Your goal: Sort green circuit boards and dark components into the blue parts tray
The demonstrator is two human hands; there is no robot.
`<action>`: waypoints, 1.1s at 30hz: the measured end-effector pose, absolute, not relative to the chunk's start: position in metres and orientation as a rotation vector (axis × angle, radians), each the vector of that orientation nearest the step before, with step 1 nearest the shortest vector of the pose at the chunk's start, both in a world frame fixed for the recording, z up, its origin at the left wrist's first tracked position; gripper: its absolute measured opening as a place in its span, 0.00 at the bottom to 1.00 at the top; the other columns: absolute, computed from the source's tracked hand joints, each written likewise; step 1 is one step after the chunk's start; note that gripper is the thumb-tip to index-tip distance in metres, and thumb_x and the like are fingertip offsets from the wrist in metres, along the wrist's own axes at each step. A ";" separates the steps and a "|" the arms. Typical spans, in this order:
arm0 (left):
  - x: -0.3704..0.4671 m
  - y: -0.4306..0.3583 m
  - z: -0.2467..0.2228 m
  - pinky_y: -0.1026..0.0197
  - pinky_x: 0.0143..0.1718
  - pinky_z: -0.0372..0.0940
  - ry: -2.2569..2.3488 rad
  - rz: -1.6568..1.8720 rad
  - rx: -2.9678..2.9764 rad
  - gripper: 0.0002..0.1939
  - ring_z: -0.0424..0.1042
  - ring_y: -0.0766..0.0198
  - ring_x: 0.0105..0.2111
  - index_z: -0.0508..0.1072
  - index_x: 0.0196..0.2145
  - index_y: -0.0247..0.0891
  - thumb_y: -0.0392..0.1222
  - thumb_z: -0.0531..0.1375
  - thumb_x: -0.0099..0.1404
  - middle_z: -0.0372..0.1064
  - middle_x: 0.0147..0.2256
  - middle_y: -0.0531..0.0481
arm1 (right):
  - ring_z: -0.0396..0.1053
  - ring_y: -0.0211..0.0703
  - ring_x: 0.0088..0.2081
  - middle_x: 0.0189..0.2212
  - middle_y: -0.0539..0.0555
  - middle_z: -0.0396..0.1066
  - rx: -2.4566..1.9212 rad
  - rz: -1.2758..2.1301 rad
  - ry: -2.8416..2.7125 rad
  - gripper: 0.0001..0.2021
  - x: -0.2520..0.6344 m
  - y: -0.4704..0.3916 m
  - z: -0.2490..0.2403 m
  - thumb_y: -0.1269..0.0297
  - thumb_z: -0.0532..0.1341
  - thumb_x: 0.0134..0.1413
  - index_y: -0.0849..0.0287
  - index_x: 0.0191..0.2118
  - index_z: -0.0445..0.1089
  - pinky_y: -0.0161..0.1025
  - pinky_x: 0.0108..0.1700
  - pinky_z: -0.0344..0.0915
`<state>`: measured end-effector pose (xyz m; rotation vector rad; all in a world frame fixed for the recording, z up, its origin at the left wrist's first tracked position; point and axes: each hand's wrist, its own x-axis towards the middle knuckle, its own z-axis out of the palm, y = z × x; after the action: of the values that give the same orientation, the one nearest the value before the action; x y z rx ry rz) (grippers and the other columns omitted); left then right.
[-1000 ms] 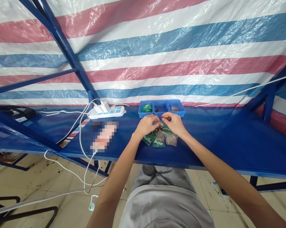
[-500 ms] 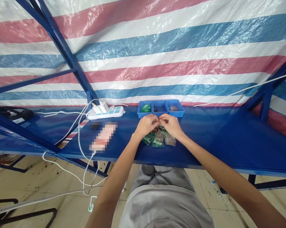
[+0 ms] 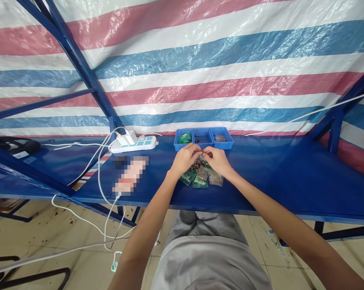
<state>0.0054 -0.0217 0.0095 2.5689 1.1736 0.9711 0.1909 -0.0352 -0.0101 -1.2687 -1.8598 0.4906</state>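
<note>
My left hand [image 3: 186, 158] and my right hand [image 3: 216, 159] meet fingertip to fingertip over a small pile on the blue table. Both are closed in a pinch, and whatever lies between the fingers is too small to name. Beneath them lie small dark parts [image 3: 196, 164], partly hidden by the hands. Nearer the table edge are green packets [image 3: 200, 182] and a clear bag of thin brownish pieces [image 3: 215, 178]. Just beyond the hands stands a blue three-compartment tray [image 3: 203, 139], with green packets at left, a few dark parts in the middle and clear bags at right.
A white power strip [image 3: 133, 144] with plugged-in chargers stands to the left. In front of it lies a blurred-out pinkish object [image 3: 130, 177] with a white cable [image 3: 100, 177]. Blue metal posts [image 3: 88, 68] frame the table [image 3: 278, 173], and a striped sheet [image 3: 200, 76] hangs behind.
The view has shifted very slightly. My hands stay together over the pile, with only small movements of the fingers.
</note>
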 end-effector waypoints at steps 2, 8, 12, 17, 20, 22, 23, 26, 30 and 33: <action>0.006 -0.022 0.010 0.62 0.41 0.65 1.159 0.991 2.561 0.10 0.72 0.60 0.40 0.73 0.44 0.40 0.43 0.53 0.74 0.72 0.42 0.47 | 0.74 0.46 0.35 0.32 0.54 0.78 -1.275 0.504 -1.872 0.09 0.190 -0.036 -0.009 0.64 0.56 0.61 0.56 0.36 0.74 0.38 0.38 0.64; 0.007 -0.023 0.011 0.60 0.43 0.66 1.134 0.988 2.550 0.11 0.73 0.59 0.42 0.74 0.46 0.39 0.41 0.53 0.74 0.73 0.43 0.45 | 0.74 0.47 0.36 0.33 0.53 0.78 -1.264 0.643 -1.809 0.11 0.191 -0.037 -0.005 0.61 0.55 0.62 0.57 0.34 0.74 0.39 0.40 0.64; 0.007 -0.022 0.010 0.61 0.42 0.67 1.115 1.001 2.543 0.10 0.74 0.60 0.42 0.74 0.47 0.39 0.41 0.57 0.71 0.73 0.44 0.46 | 0.74 0.47 0.36 0.32 0.54 0.78 -1.260 0.632 -1.794 0.13 0.191 -0.037 -0.004 0.59 0.54 0.63 0.57 0.32 0.73 0.39 0.39 0.63; 0.008 -0.021 0.009 0.61 0.45 0.67 1.111 1.026 2.537 0.11 0.74 0.59 0.45 0.75 0.48 0.40 0.40 0.54 0.73 0.74 0.45 0.46 | 0.70 0.44 0.31 0.28 0.53 0.75 -1.291 0.506 -1.873 0.16 0.191 -0.038 -0.004 0.58 0.52 0.66 0.57 0.30 0.71 0.37 0.33 0.59; 0.009 -0.021 0.009 0.60 0.47 0.67 1.082 1.030 2.515 0.14 0.74 0.59 0.46 0.75 0.48 0.40 0.40 0.50 0.75 0.75 0.47 0.46 | 0.67 0.43 0.27 0.23 0.51 0.71 -1.303 0.482 -1.912 0.17 0.191 -0.038 -0.004 0.59 0.50 0.66 0.56 0.29 0.68 0.37 0.32 0.56; 0.010 -0.021 0.009 0.60 0.48 0.68 1.053 1.047 2.497 0.14 0.74 0.59 0.47 0.75 0.48 0.40 0.39 0.50 0.75 0.75 0.47 0.46 | 0.65 0.42 0.26 0.23 0.51 0.70 -1.301 0.481 -1.933 0.16 0.190 -0.038 -0.004 0.61 0.50 0.66 0.56 0.29 0.68 0.37 0.31 0.54; 0.011 -0.021 0.009 0.60 0.48 0.68 1.040 1.056 2.489 0.14 0.74 0.59 0.47 0.75 0.47 0.40 0.39 0.50 0.75 0.76 0.47 0.46 | 0.65 0.42 0.26 0.23 0.51 0.70 -1.297 0.480 -1.940 0.15 0.190 -0.038 -0.004 0.62 0.50 0.65 0.56 0.29 0.68 0.37 0.31 0.54; 0.011 -0.022 0.009 0.60 0.48 0.68 1.027 1.083 2.451 0.12 0.75 0.60 0.46 0.74 0.47 0.40 0.38 0.52 0.74 0.76 0.46 0.47 | 0.65 0.41 0.26 0.25 0.51 0.71 -1.285 0.485 -1.953 0.13 0.190 -0.038 -0.005 0.65 0.50 0.64 0.57 0.29 0.68 0.37 0.31 0.53; 0.011 -0.022 0.008 0.61 0.45 0.69 1.055 1.092 2.391 0.09 0.76 0.60 0.46 0.72 0.48 0.41 0.40 0.56 0.72 0.77 0.45 0.48 | 0.61 0.39 0.23 0.22 0.49 0.66 -1.284 0.499 -1.964 0.14 0.190 -0.039 -0.005 0.64 0.50 0.64 0.57 0.28 0.65 0.37 0.29 0.50; 0.011 -0.022 0.009 0.62 0.42 0.69 1.057 1.125 2.392 0.07 0.77 0.60 0.44 0.72 0.45 0.41 0.41 0.56 0.73 0.77 0.43 0.49 | 0.58 0.39 0.22 0.20 0.48 0.62 -1.284 0.492 -1.988 0.13 0.189 -0.038 -0.006 0.64 0.51 0.64 0.56 0.27 0.63 0.37 0.29 0.49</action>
<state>0.0105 -0.0217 0.0087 2.3920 1.0570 1.1254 0.1894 -0.0384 -0.0061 -1.2837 -1.9882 0.4919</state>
